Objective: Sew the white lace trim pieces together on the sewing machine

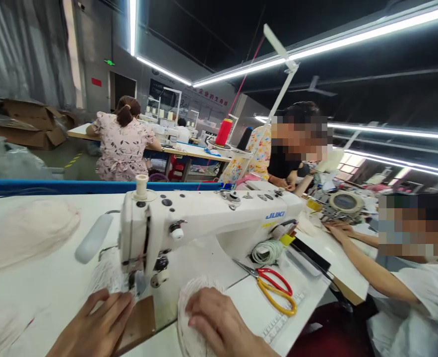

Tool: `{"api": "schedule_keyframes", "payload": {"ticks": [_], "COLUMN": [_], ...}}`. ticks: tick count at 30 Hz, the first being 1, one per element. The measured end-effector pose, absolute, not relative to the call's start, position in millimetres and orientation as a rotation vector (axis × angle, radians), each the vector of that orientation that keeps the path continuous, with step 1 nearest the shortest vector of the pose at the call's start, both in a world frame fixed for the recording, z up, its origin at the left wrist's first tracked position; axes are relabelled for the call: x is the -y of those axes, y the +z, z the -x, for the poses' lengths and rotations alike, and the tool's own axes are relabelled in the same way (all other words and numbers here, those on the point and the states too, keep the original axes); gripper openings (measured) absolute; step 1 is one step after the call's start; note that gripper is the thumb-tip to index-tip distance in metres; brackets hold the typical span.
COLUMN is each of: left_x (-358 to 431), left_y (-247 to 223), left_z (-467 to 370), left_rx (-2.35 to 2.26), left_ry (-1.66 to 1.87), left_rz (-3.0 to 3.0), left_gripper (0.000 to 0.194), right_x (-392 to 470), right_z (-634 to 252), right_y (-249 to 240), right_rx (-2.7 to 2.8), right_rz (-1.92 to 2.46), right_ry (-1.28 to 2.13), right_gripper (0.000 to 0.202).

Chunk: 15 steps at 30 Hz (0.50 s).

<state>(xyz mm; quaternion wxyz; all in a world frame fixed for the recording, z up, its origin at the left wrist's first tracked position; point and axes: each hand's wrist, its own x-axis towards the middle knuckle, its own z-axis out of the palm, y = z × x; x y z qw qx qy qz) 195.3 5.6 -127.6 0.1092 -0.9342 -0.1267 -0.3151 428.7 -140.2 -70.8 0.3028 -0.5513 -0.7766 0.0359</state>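
Observation:
A white JUKI sewing machine (207,213) stands in front of me. My left hand (97,320) is at the needle, its bent fingers closed on the near end of some white stringy material (107,270). That material runs back beside the machine head, and the fingertips come right up to the presser foot. To the right, my right hand (222,317) has its fingers curled on a rounded bundle of white strands (194,290) lying on the machine bed. Part of the bundle is hidden under the hand.
Scissors (274,290) with red and yellow handles lie right of my right hand, near coiled pale cord (267,252). White fabric (36,230) covers the table's left side. A co-worker's arm (371,265) reaches in at right; another person (278,148) leans beyond the machine.

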Motion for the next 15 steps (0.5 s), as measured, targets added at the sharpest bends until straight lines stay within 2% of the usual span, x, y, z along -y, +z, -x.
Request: {"api": "schedule_keyframes", "payload": {"ticks": [3, 7, 11, 15], "left_x": [-3, -6, -9, -9], "left_y": [-120, -116, -119, -125], "left_z": [-199, -197, -193, -192], "left_rx": [0.446, 0.394, 0.396, 0.463], "left_ry": [-0.925, -0.948, -0.979, -0.916], "left_rz": [2.746, 2.8, 2.884, 2.874], "left_gripper": [0.034, 0.024, 0.021, 0.022], "right_x": [118, 91, 74, 64], "right_z": [-413, -401, -404, -405], "right_y": [-65, -63, -59, -69], "right_rx": [2.094, 2.315, 2.377, 2.333], "right_rz": [1.511, 1.378, 1.323, 1.314], "right_ry": [0.131, 0.168, 0.168, 0.028], "right_gripper": [0.014, 0.009, 0.01, 0.014]}}
